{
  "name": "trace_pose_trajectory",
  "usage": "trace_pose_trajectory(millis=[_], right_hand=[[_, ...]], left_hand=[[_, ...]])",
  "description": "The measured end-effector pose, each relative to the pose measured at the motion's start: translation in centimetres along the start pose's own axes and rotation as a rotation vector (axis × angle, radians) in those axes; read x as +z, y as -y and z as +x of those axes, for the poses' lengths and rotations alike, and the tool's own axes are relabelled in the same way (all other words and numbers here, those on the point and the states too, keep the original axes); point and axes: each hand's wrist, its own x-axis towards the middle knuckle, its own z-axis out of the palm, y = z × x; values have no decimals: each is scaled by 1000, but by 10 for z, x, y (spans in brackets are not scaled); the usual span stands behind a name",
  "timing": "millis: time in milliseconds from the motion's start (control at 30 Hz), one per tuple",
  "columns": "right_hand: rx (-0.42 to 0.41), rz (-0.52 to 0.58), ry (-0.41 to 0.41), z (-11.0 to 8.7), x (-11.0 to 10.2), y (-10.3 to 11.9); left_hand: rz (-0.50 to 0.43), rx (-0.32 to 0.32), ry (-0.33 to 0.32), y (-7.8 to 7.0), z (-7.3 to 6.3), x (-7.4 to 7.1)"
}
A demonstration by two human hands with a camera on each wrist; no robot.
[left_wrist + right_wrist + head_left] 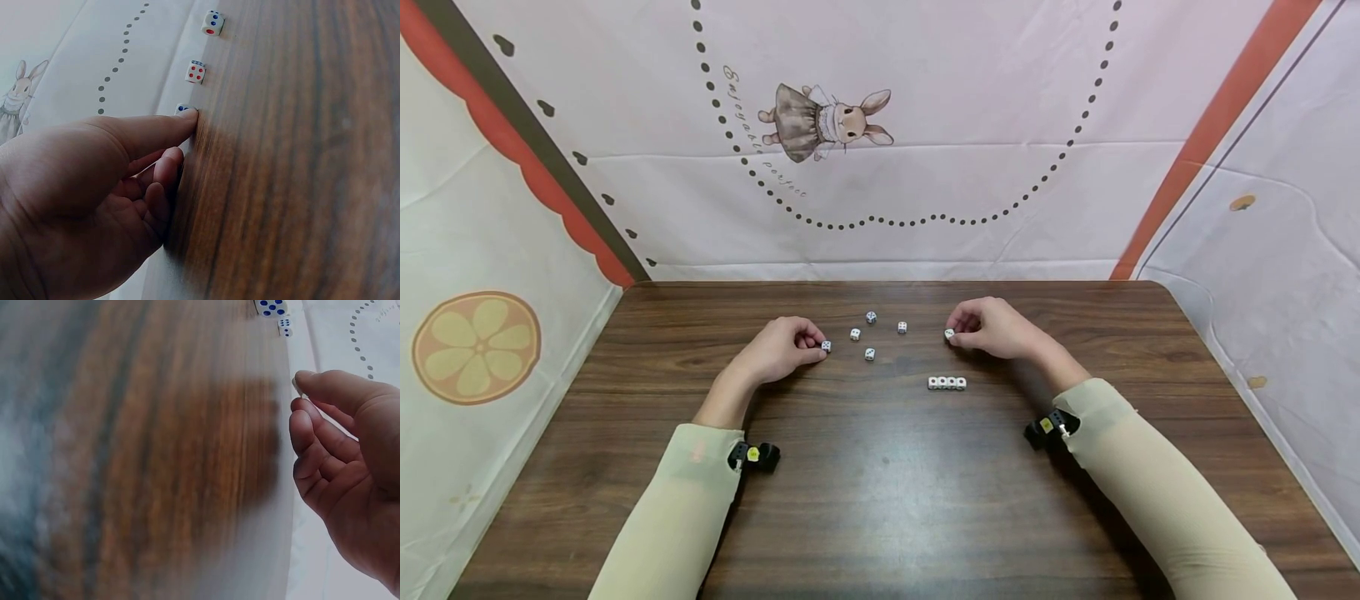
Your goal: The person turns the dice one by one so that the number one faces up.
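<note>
In the head view my left hand pinches a white die between thumb and fingertips at the tabletop. The thumb hides part of that die in the left wrist view, and the index fingertip is not seen there. My right hand pinches another white die at its fingertips; only a sliver of it shows in the right wrist view. Between the hands lie several loose dice, among them one die nearest me and one die farther right. A straight row of dice sits nearer me, left of the right forearm.
The brown wooden table ends at the back against a white printed cloth with a rabbit drawing. More printed cloth hangs at the left and right sides. Each wrist carries a small black camera.
</note>
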Motion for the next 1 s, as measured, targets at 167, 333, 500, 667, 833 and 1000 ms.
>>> trace_pose_trajectory(millis=[167, 333, 500, 667, 833, 1000], right_hand=[[2, 0, -2, 0, -1, -5], [10, 2, -6, 0, -1, -7], [24, -12, -5, 0, -1, -7], [38, -17, -5, -1, -1, -7], [51, -8, 1, 0, -1, -7], [66, -8, 5, 0, 0, -7]], left_hand=[[4, -1, 4, 0, 0, 0], [6, -1, 4, -1, -1, 0], [9, 4, -3, 0, -1, 0], [4, 12, -5, 1, 0, 0], [5, 10, -4, 0, 0, 0], [6, 7, -6, 0, 0, 0]])
